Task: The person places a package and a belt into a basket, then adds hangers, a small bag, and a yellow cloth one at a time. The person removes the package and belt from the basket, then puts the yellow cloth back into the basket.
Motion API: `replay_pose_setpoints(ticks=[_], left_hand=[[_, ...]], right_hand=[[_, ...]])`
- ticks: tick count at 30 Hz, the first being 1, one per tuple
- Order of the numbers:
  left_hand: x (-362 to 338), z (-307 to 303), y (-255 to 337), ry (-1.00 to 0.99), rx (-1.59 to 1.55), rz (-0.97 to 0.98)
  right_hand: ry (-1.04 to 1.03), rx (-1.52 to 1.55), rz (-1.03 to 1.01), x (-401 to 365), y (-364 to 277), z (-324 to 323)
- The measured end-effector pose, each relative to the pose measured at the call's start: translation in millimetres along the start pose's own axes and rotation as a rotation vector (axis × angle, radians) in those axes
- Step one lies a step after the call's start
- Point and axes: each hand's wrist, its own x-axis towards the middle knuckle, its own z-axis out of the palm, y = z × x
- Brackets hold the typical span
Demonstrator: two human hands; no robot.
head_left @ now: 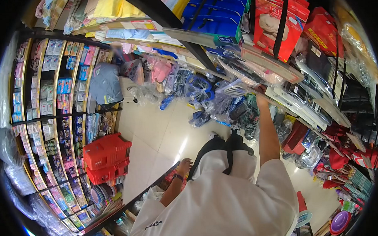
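Note:
My right arm reaches forward to the shelf on the right. My right hand [261, 93] is at the shelf edge, beside flat plastic-wrapped packages [294, 102]. Its fingers are mostly hidden among the goods, so I cannot make out whether it grips anything. Low on the other side, my left hand [185, 166] hangs with fingers apart and holds nothing. It is near the dark edge of a low shelf [158, 181]. A wristband [180, 177] is on that wrist. Below the right hand, bagged slippers [238, 110] are heaped along the floor.
Red plastic baskets [107, 152] are stacked by the left shelving [41, 123], which holds many small packets. A grey bag or jacket [106, 84] stands farther along the aisle. Red boxes [279, 23] and blue boxes [212, 15] sit on the upper shelf. Tiled floor [156, 131] runs between the shelves.

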Motion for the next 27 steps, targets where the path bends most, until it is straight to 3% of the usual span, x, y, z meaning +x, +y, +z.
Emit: replay_pose_setpoints(ticks=[1, 3, 5, 7, 8, 11, 13, 14, 15, 17, 18, 19, 21, 22, 23, 25, 26, 27], left_hand=[[3, 8, 11, -0.004, 0.001, -0.002], [10, 31, 38, -0.016, 0.364, 0.146], [8, 70, 85, -0.067, 0.535, 0.382], [2, 122, 148, -0.164, 0.531, 0.583], [7, 143, 172, -0.188, 0.649, 0.727], [22, 205, 247, -0.226, 0.605, 0.924], [33, 234, 295, -0.245, 0.496, 1.031], [41, 243, 314, -0.259, 0.434, 1.055], [53, 248, 327, -0.260, 0.435, 1.059], [77, 260, 343, -0.282, 0.298, 0.952], [85, 264, 345, -0.304, 0.310, 0.941], [94, 268, 342, -0.308, 0.304, 0.953], [97, 275, 339, -0.394, 0.229, 0.883], [91, 281, 337, -0.505, 0.056, 0.793], [88, 287, 336, -0.511, 0.052, 0.797], [82, 299, 336, -0.559, -0.188, 0.669], [104, 306, 327, -0.578, -0.292, 0.672], [102, 311, 330, -0.585, -0.312, 0.677]], right_hand=[[0.004, -0.003, 0.000, -3, -10, 1], [-0.018, 0.165, 0.091, -11, -38, 7], [-0.014, 0.082, 0.063, -9, -37, 6], [-0.157, -0.066, -0.015, 5, -14, -10], [-0.126, -0.182, 0.113, 1, -29, -7], [-0.033, -0.389, -0.117, 21, 34, -25], [-0.033, 0.305, 0.063, 23, 44, -25], [0.048, -0.532, -0.186, 24, 58, -26], [0.079, -0.723, -0.284, 29, 75, -31], [0.106, -0.751, -0.312, 20, 65, -32], [0.113, -0.670, -0.314, 18, 65, -31], [0.114, -0.630, -0.211, 0, 18, -14], [-0.027, -0.067, -0.149, -6, -31, 5], [-0.025, -0.257, -0.041, -10, -30, -2], [-0.022, -0.261, -0.048, -9, -25, -4], [-0.068, 0.386, 0.113, -5, -3, -7], [-0.146, 0.207, 0.070, 4, 16, -18], [-0.128, 0.722, 0.191, -13, -28, -2]])
